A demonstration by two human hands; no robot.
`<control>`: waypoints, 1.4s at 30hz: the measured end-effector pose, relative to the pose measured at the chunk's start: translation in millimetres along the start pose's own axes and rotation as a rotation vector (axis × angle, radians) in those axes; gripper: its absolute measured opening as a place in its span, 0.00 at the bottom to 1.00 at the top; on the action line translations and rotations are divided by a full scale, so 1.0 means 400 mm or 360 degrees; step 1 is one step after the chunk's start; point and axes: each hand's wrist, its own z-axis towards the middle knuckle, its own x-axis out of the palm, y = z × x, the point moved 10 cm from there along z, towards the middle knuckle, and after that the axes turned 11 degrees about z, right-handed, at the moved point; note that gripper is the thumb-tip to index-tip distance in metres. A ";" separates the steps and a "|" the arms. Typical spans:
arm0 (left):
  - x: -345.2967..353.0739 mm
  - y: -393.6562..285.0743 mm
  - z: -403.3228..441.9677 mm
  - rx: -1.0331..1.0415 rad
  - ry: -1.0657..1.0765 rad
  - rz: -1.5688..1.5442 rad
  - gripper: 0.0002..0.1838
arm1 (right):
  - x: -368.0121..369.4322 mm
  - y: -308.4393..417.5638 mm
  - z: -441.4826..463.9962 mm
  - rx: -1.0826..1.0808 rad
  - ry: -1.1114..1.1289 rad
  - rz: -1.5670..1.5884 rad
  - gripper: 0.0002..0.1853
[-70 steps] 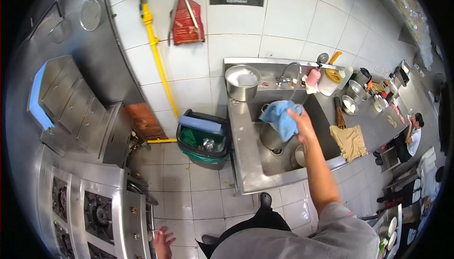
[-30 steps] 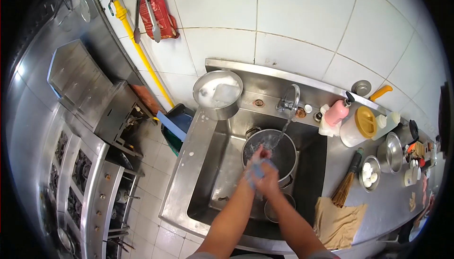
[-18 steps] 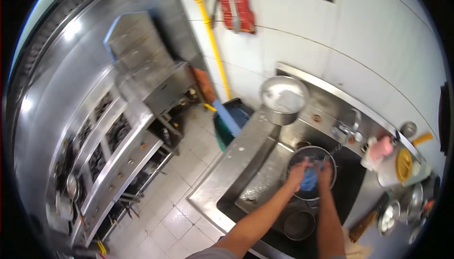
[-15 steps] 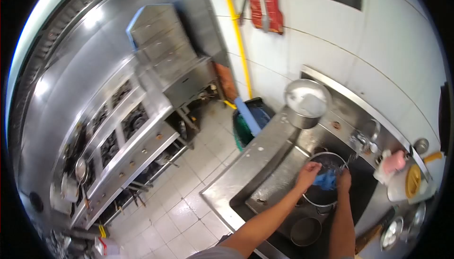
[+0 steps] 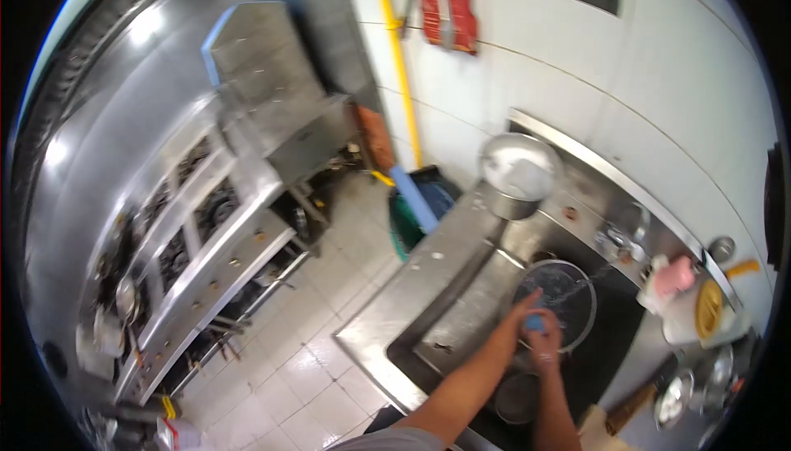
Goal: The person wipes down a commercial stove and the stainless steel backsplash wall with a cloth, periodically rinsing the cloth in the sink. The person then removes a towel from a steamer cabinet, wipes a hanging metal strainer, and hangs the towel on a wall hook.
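Note:
My left hand (image 5: 524,311) and my right hand (image 5: 544,342) are together over the near left rim of a round dark pot (image 5: 592,319) in the sink. Both are closed around a bunched blue cloth (image 5: 535,322), of which only a small part shows between the fingers. Water fills the pot, and a thin stream from the faucet (image 5: 622,243) runs into it. Below my hands a smaller dark pan (image 5: 517,399) sits in the sink basin, partly covered by my arms.
A large metal pot (image 5: 519,179) stands on the steel counter at the sink's back left corner. To the right are a pink item (image 5: 676,276) and a yellow sponge-like oval (image 5: 709,311). A bin (image 5: 412,220) is beside the counter; the stove (image 5: 222,278) lies across the tiled floor.
My hands have come together and moved toward the pot's near left rim. The blue cloth, spread over the pot before, is now bunched between them. The view has shifted slightly.

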 end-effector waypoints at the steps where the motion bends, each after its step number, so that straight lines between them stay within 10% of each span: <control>1: 0.015 0.002 -0.006 -0.0280 0.0089 -0.0375 0.28 | 0.024 0.050 -0.038 -0.0439 0.0063 -0.0165 0.11; 8: 0.049 -0.015 -0.003 0.0146 -0.0526 -0.0363 0.20 | -0.156 -0.065 0.047 -0.0089 -0.0615 -0.0559 0.11; 11: 0.043 -0.041 -0.032 0.0126 -0.0723 0.0092 0.23 | -0.193 -0.194 0.065 0.0580 -0.0675 -0.0029 0.12; 14: 0.071 -0.061 -0.028 0.0114 -0.0388 -0.0482 0.25 | -0.109 -0.076 0.051 0.0128 -0.0545 -0.0204 0.12; 16: -0.006 0.013 0.034 -0.0019 -0.0582 0.0025 0.29 | -0.150 -0.195 0.053 0.0274 -0.0412 0.0098 0.13; 18: -0.013 -0.040 0.037 0.0120 -0.0865 0.0620 0.26 | -0.268 -0.244 0.102 0.0414 -0.0523 -0.0983 0.16; 22: 0.034 -0.206 -0.035 0.0508 -0.0839 0.1811 0.22 | -0.320 -0.277 0.099 0.0118 -0.0606 -0.1234 0.24; 26: 0.049 -0.115 0.019 0.0420 -0.0664 0.3059 0.16 | -0.117 -0.536 -0.025 0.1104 0.0921 -0.1583 0.27; 29: 0.092 -0.053 0.008 0.0242 -0.0287 0.3410 0.16 | -0.092 -0.528 -0.029 0.1331 0.0911 -0.1237 0.28; 32: 0.166 -0.130 -0.010 0.0405 -0.0401 0.2906 0.15 | -0.134 -0.387 0.062 0.0319 0.0237 -0.0675 0.26; 35: 0.243 -0.276 -0.056 0.0765 -0.0413 0.1941 0.15 | -0.175 -0.442 0.049 0.0672 -0.0091 0.0419 0.30; 42: 0.121 -0.414 -0.103 0.0435 0.0027 0.0106 0.18 | -0.302 -0.313 0.112 0.0940 -0.0438 0.0853 0.28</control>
